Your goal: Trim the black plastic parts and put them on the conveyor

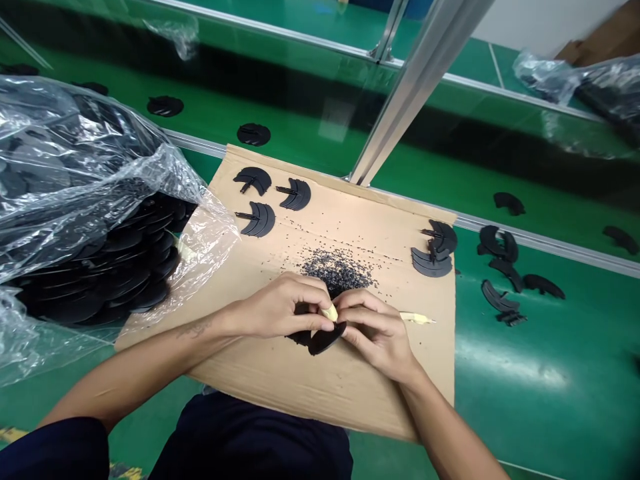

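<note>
A thin, dark, curved plastic part point(327, 339) is tilted between my two hands, low over the cardboard. My left hand point(293, 308) is closed, its thumb and finger pinching near the part's upper edge. Something pale yellow point(330, 312) shows at its fingertips, perhaps a finger cover. My right hand point(377, 328) is closed on the part's right edge. More black plastic shows partly hidden beneath my left fingers. Just beyond the hands lies a heap of tiny black pieces point(337, 267), scattered loosely at its edges.
Cardboard point(360, 400) covers the green bench. Several fan-shaped black parts point(260, 219) lie at its far left, others point(433, 260) at its right. A clear plastic bag point(165, 170) of black discs point(100, 280) stands left. A pale yellow pointed item point(417, 318) lies right. A metal post point(400, 113) rises behind.
</note>
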A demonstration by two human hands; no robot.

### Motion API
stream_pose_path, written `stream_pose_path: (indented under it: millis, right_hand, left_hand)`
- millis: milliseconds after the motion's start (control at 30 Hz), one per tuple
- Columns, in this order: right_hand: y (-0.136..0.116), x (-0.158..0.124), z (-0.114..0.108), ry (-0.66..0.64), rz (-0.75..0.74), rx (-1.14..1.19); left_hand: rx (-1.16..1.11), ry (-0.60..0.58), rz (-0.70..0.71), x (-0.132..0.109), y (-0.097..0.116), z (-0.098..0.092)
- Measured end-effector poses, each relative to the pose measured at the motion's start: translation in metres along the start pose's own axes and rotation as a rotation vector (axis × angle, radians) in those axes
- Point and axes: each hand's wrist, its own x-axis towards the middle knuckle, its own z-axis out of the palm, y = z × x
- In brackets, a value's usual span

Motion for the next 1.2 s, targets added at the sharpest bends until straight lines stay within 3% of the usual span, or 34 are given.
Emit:
stream_pose_path:
  millis: [167,300,467,633,733,900,1033,1100,1200]
  right_hand:
    - [0.0,-0.004,0.004,0.199,-0.045,-0.144]
    - [-0.006,-0.005,0.004,0.323,-0.148,-0.369]
    - [-0.014,-0.011,-0.017,0.18,-0.173,-0.625]
    - [-0.012,-0.044,-0.054,0.003,0.097,-1.04]
    - [-0.01,-0.06,-0.067,-0.055,0.186,-1.124]
    - [-0.015,-0.044,-0.064,0.05,0.219,-0.854]
    - [-0.017,-0.002,-0.055,0.188,0.265,-0.218]
    - [-0.019,0.019,-0.049,0.146,0.319,0.102]
    - [-0.023,0.038,-0.04,0.095,0.327,0.236]
  left_hand:
    - [-0.119,0.167,-0.007,0.002,-0.002,0.009]
    - [-0.176,0.165,0.039,0.002,-0.005,0.015]
    - [-0.089,0.269,0.066,0.001,-0.008,0.018]
    - [-0.156,0.343,0.066,0.005,-0.011,0.011]
    - [-0.164,0.355,0.092,0.008,-0.012,0.008]
    - [-0.19,0.369,0.091,0.008,-0.013,0.009]
    - [-0.257,0.376,0.013,0.006,-0.018,0.011]
    - [-0.265,0.4,-0.011,0.007,-0.021,0.011]
    - [-0.233,0.431,-0.004,0.007,-0.024,0.01]
